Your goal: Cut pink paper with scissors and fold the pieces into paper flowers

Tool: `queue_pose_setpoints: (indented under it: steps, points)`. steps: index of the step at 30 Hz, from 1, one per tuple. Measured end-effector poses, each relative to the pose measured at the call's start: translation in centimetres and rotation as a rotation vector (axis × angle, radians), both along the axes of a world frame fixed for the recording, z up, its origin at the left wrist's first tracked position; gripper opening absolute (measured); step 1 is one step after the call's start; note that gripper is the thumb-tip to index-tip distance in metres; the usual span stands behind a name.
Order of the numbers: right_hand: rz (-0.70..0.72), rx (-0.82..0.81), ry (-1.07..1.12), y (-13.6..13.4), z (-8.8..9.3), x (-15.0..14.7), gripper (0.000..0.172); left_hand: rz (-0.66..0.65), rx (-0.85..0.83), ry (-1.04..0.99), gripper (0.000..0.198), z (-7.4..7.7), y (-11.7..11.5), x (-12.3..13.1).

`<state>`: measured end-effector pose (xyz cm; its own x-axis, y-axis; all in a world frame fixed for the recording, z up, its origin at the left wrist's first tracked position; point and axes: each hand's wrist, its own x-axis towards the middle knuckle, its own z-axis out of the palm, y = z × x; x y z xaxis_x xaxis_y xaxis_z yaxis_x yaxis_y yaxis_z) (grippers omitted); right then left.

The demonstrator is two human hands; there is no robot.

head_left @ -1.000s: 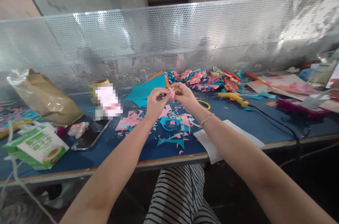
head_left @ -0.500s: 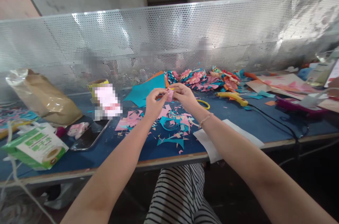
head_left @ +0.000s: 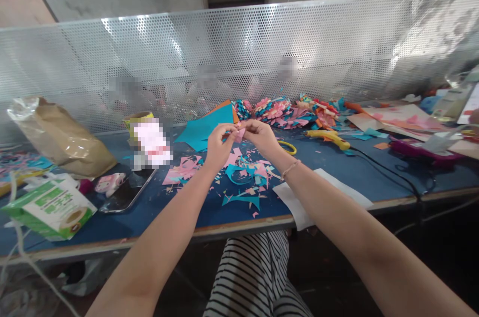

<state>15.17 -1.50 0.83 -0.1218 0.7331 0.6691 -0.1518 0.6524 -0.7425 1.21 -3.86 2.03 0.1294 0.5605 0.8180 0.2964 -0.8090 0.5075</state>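
Note:
A small piece of pink paper point(head_left: 240, 134) is pinched between my two hands above the table. My left hand point(head_left: 220, 142) grips it from the left with thumb and fingers. From the right, the closed fingers of my right hand point(head_left: 262, 136) hold its other side; part of the piece is hidden by the fingertips. Below them lie pink and blue paper scraps point(head_left: 247, 172). A blue paper sheet point(head_left: 205, 127) rests just behind my left hand. Beside my right wrist shows the yellow handle of what looks like scissors point(head_left: 288, 147).
A yellow glue gun point(head_left: 329, 138) with a black cord lies to the right. Bunches of paper flowers point(head_left: 279, 111) line the perforated metal screen point(head_left: 337, 47). White paper point(head_left: 329, 189) overhangs the table edge. A brown bag point(head_left: 67, 137), green box point(head_left: 52, 209) and phone point(head_left: 129, 189) occupy the left.
The pink paper has turned slightly and my right fingers have shifted a little around it. Otherwise both arms stay in nearly the same place.

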Motion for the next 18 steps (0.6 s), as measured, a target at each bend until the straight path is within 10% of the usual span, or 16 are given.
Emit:
queue_pose_setpoints:
  steps: [18]
  points:
    - [-0.090,-0.008,-0.118,-0.4,0.4,0.0,0.003,-0.002,-0.149,-0.183,0.018,-0.5,1.4,-0.5]
